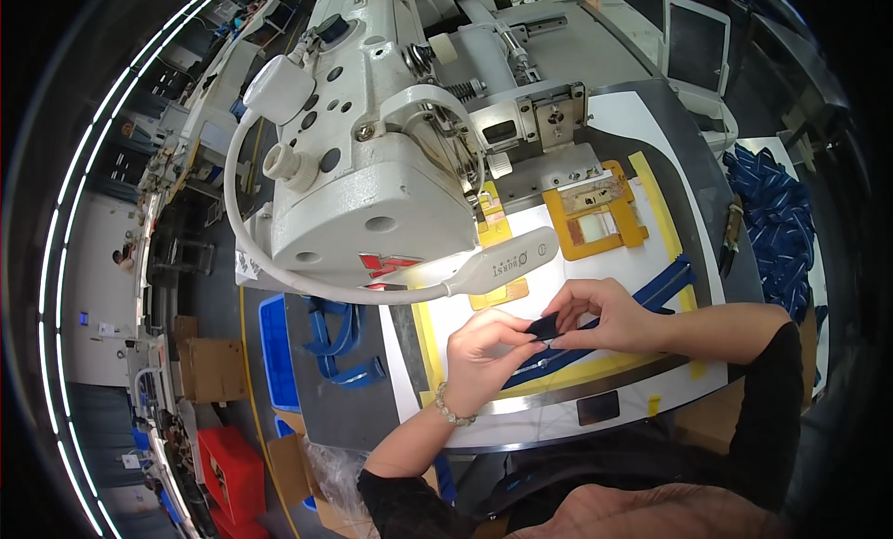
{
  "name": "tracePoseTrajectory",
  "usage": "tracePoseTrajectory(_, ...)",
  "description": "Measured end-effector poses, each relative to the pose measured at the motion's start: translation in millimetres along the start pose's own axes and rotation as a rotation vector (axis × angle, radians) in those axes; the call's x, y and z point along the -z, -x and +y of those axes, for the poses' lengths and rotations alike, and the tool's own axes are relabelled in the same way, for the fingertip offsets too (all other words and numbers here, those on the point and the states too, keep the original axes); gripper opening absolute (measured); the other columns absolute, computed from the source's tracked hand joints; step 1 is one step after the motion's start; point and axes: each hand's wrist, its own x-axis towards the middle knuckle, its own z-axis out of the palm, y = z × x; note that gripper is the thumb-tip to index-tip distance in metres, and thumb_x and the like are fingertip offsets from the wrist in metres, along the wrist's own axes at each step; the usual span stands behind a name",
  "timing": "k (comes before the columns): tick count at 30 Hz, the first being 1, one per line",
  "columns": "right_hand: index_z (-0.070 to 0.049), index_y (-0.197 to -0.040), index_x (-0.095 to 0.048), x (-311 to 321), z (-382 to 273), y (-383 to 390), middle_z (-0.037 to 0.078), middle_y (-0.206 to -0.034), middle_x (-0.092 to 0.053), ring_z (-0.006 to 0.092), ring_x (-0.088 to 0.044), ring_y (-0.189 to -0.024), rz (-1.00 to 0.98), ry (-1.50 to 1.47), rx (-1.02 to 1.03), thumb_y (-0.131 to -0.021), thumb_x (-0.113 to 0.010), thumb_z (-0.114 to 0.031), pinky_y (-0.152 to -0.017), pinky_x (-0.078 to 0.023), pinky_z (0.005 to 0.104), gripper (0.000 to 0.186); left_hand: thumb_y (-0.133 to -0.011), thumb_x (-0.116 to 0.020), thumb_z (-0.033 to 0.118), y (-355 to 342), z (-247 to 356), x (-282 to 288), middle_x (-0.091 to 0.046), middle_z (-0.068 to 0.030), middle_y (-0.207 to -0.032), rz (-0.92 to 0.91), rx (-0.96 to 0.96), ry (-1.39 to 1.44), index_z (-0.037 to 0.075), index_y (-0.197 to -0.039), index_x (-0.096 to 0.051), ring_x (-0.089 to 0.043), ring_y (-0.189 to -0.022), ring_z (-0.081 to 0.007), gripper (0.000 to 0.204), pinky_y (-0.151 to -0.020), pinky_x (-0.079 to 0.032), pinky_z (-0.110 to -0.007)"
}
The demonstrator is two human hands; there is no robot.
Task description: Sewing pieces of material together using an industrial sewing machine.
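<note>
Between the thumbs and fingers of both hands is a small dark navy piece of fabric (543, 326), pinched by my left hand (484, 353) and my right hand (609, 323). Beneath them a long blue zipper strip (672, 283) with a metal-coloured pull lies diagonally across the white, yellow-taped work plate (437, 344). Just beyond my hands are the white sewing machine head (363, 195), a lamp on a white gooseneck (498, 265) and two yellow clamp frames (614, 241), one partly hidden by the lamp.
Blue strips (339, 339) lie at the table's left, beside a blue bin (277, 344). A heap of blue strips (772, 223) and a narrow tool (730, 237) are at right. Red bins (228, 474), cardboard boxes (214, 367) and a distant person (124, 257) are at left.
</note>
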Motion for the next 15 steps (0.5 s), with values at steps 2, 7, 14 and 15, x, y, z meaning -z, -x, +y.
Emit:
tracePoseTrajectory(2,0.000,-0.105,-0.056,1.4,0.9,-0.5,0.007,-0.088,-0.063,0.0103,-0.061,-0.082,0.004,-0.019,-0.008,-0.079,-0.071,-0.007,-0.075,-0.049,0.0227,0.031,-0.065,-0.077,0.000,-0.4,-1.5,0.2,-0.065,-0.0072,-0.083,0.006,0.022,0.024,0.002,-0.075,-0.068,-0.061,-0.079,-0.0167,0.014,-0.072,-0.048,-0.028)
tracePoseTrajectory(7,0.001,-0.105,-0.056,2.6,4.2,-1.4,0.008,-0.089,-0.063,0.0100,-0.061,-0.084,-0.001,-0.154,-0.033,-0.083,-0.067,-0.008,-0.075,-0.050,0.0228,0.026,-0.065,-0.077,-0.001,-1.2,-3.3,1.7,-0.066,-0.0088,-0.086,0.028,0.023,-0.008,0.002,-0.074,-0.067,-0.061,-0.081,-0.0177,0.014,-0.074,-0.048,-0.029)
tracePoseTrajectory(14,0.004,-0.097,-0.058,2.0,7.3,-0.1,0.007,-0.087,-0.063,0.0091,-0.061,-0.076,0.035,-0.270,-0.042,-0.088,-0.058,-0.003,-0.071,-0.050,0.0205,0.011,-0.067,-0.075,-0.001,0.7,0.3,-1.9,-0.066,-0.0093,-0.091,-0.019,0.060,0.058,0.002,-0.078,-0.069,-0.062,-0.084,-0.0189,0.013,-0.076,-0.048,-0.029)
tracePoseTrajectory(15,0.004,-0.095,-0.058,1.8,7.1,0.0,0.007,-0.085,-0.063,0.0090,-0.061,-0.075,0.050,-0.262,-0.043,-0.088,-0.059,-0.002,-0.071,-0.050,0.0200,0.010,-0.067,-0.075,-0.001,0.7,0.6,-2.3,-0.066,-0.0093,-0.091,-0.013,0.097,0.094,0.002,-0.080,-0.069,-0.062,-0.085,-0.0189,0.014,-0.077,-0.048,-0.029)
